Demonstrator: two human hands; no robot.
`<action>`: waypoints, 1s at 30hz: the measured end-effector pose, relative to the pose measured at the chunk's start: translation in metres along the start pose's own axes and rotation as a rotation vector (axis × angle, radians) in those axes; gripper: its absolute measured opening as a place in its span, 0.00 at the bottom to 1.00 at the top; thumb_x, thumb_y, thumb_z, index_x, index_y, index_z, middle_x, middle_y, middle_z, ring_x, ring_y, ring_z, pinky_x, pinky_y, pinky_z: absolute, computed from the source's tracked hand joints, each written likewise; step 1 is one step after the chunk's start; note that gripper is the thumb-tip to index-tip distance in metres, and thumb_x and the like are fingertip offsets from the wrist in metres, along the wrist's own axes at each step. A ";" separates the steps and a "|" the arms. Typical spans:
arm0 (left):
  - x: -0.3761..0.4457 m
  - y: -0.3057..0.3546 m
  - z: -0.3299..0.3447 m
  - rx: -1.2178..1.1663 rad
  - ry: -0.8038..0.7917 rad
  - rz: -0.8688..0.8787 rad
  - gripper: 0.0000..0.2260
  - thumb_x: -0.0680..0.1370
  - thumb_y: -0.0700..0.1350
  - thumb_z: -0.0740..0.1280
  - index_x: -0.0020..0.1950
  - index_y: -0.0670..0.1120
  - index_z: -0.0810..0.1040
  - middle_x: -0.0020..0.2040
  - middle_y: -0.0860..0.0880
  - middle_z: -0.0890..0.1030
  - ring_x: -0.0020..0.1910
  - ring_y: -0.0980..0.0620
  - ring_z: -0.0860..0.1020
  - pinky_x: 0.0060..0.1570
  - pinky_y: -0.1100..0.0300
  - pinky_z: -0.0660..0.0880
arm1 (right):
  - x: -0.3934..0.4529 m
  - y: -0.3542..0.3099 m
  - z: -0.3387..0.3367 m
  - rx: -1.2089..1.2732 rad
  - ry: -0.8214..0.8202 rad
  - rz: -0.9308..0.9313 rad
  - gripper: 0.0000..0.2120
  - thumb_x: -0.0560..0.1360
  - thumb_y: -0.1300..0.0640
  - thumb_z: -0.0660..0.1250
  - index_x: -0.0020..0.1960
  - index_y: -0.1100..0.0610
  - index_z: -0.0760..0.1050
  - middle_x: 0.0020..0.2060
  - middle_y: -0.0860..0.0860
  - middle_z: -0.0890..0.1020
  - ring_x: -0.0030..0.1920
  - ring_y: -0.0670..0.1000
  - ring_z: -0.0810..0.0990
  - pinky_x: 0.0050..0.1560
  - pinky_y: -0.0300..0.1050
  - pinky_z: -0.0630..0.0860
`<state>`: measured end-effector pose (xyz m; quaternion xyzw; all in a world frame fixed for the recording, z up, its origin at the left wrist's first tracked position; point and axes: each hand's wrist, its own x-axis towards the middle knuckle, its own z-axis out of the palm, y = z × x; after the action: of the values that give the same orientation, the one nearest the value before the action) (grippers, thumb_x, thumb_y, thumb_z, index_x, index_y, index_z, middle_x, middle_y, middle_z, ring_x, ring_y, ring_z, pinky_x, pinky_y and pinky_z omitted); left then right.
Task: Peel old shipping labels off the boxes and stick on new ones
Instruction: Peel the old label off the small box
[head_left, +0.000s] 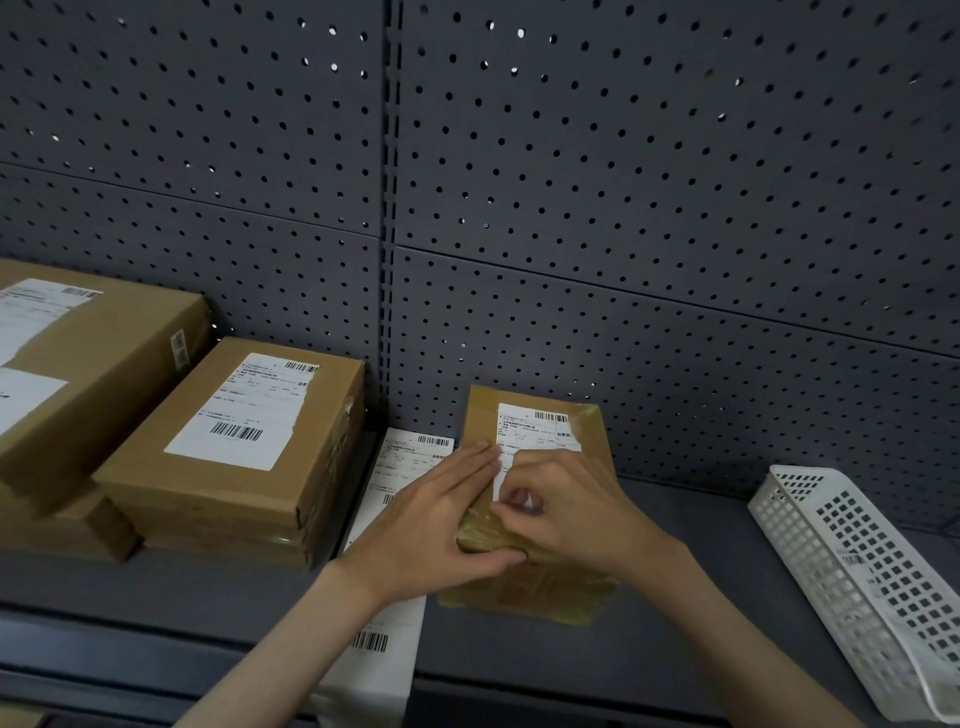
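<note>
Head view: small box (540, 499) on the shelf (691, 597), right of a loose label sheet (387, 597). Left hand (436, 525) lies flat, fingers extended, steadying the box; right hand (566, 512) pinches the label (530, 431) edge atop it.

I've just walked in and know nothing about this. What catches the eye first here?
Two bare hands meet at the centre on a small taped box: the left hand presses flat while the right hand picks at its white label. Bigger labelled boxes sit left; a white basket lies right.
</note>
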<state>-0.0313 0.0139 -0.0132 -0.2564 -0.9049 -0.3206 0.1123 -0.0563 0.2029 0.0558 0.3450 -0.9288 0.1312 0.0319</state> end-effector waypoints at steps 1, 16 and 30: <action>0.000 0.000 0.000 -0.002 0.001 0.002 0.43 0.73 0.70 0.68 0.79 0.46 0.63 0.80 0.56 0.60 0.79 0.63 0.52 0.78 0.58 0.56 | 0.001 0.000 0.000 0.000 0.002 0.007 0.10 0.75 0.47 0.67 0.40 0.51 0.82 0.36 0.43 0.80 0.37 0.44 0.77 0.37 0.47 0.75; 0.001 -0.001 -0.001 -0.025 -0.009 0.001 0.43 0.72 0.70 0.68 0.79 0.47 0.63 0.80 0.57 0.60 0.78 0.64 0.51 0.78 0.59 0.55 | 0.005 -0.004 0.004 0.019 0.001 0.122 0.08 0.70 0.46 0.68 0.37 0.49 0.79 0.35 0.43 0.79 0.38 0.46 0.78 0.39 0.46 0.75; 0.002 -0.003 0.000 -0.060 0.004 -0.011 0.43 0.71 0.69 0.70 0.78 0.46 0.65 0.79 0.55 0.62 0.78 0.63 0.54 0.78 0.58 0.57 | 0.000 -0.004 0.008 0.090 0.030 0.199 0.08 0.69 0.45 0.68 0.37 0.49 0.79 0.33 0.42 0.77 0.38 0.44 0.78 0.39 0.45 0.76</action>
<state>-0.0346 0.0125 -0.0148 -0.2543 -0.8959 -0.3489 0.1045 -0.0530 0.1977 0.0494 0.2501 -0.9511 0.1806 0.0173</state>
